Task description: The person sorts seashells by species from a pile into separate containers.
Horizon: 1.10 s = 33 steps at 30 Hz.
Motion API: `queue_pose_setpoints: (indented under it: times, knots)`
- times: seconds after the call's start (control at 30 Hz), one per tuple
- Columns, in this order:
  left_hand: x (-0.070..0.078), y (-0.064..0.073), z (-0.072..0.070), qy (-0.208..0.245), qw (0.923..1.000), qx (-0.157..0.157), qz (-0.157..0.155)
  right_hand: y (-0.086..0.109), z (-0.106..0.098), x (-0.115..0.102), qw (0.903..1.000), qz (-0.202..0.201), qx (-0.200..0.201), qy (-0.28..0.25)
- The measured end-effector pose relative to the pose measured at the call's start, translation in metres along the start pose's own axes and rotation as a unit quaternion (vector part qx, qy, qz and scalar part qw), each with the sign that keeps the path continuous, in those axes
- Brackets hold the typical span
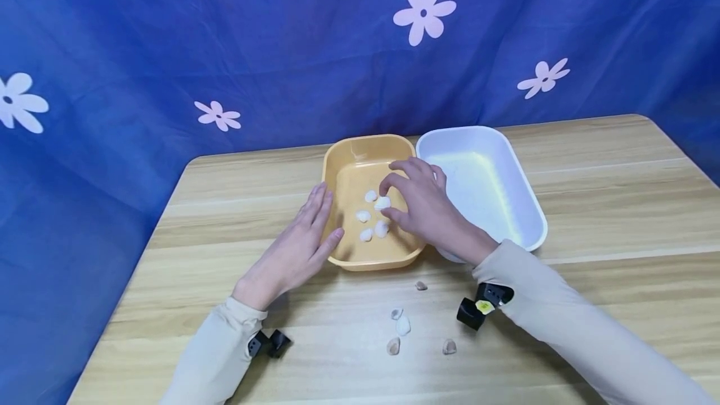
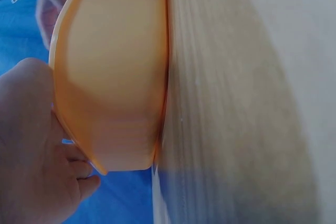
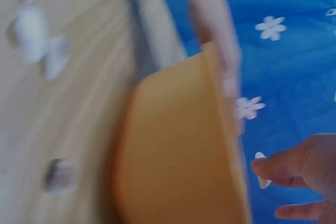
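A white seashell (image 1: 382, 203) is pinched between the thumb and index finger of my right hand (image 1: 424, 202), over the yellow-orange tray (image 1: 371, 265). The right wrist view shows the same shell at the thumb tip. Several other white seashells (image 1: 363, 216) lie on the floor of this tray. My left hand (image 1: 295, 252) rests at the tray's left rim with its fingers fairly straight. Its thumb points in over the rim. From the left wrist, the tray's outer wall (image 2: 115, 61) fills the middle of the view.
Right beside the orange tray stands a white tray (image 1: 478, 174), partly hidden by my right hand and forearm. On the wooden table (image 1: 225, 267) in front lie several loose shells, including a white one (image 1: 403, 325) and a brownish one (image 1: 449, 347). A blue flowered curtain (image 1: 315, 49) hangs behind.
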<state>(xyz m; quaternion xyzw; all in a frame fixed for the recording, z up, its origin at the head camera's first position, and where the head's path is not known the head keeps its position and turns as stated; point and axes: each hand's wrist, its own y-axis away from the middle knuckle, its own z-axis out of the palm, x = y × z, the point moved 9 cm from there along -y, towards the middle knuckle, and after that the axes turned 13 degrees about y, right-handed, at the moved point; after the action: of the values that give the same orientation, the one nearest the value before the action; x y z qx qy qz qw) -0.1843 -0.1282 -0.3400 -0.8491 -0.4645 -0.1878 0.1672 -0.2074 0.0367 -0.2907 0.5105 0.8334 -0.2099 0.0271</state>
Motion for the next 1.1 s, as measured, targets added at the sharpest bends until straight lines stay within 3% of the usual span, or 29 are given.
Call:
queue_pose_setpoints:
  times: [0.2, 0.43, 0.77, 1.1]
  knots:
    - [-0.004, 0.003, -0.002, -0.001, 1.0000, -0.001, -0.006, -0.015, -0.016, -0.005, 0.9998, -0.001, -0.019, -0.008]
    - [-0.005, 0.005, -0.002, -0.002, 0.9999, -0.004, -0.012, -0.035, -0.001, -0.002, 0.9945, 0.001, -0.102, -0.024]
    - [-0.002, 0.003, 0.001, -0.005, 0.9999, -0.009, -0.009, -0.047, 0.025, 0.003, 0.9842, 0.025, -0.174, 0.023]
    - [-0.001, 0.003, 0.000, -0.005, 0.9999, -0.007, -0.006, -0.046, 0.033, 0.003, 0.9842, 0.026, -0.171, 0.040]
